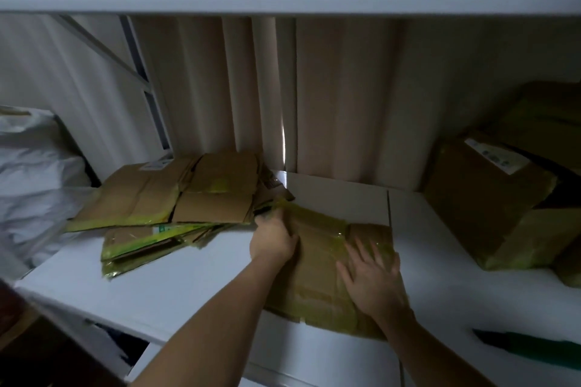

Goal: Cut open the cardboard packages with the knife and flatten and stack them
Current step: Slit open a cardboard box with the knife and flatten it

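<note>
Left hand (273, 240) grips the flattened box (320, 264) at its left edge; right hand (372, 283) presses it, fingers spread. Stack (176, 201) lies just left, nearer the left hand.

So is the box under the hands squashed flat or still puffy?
Squashed flat. The cardboard package lies spread on the white table, the right hand pressing on it with straight fingers, the left hand gripping its far edge.

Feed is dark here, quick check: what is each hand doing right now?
Left hand: grips the far left edge of the flattened brown cardboard package with yellow-green tape.
Right hand: open, fingers spread, pressing flat on that package.
</note>
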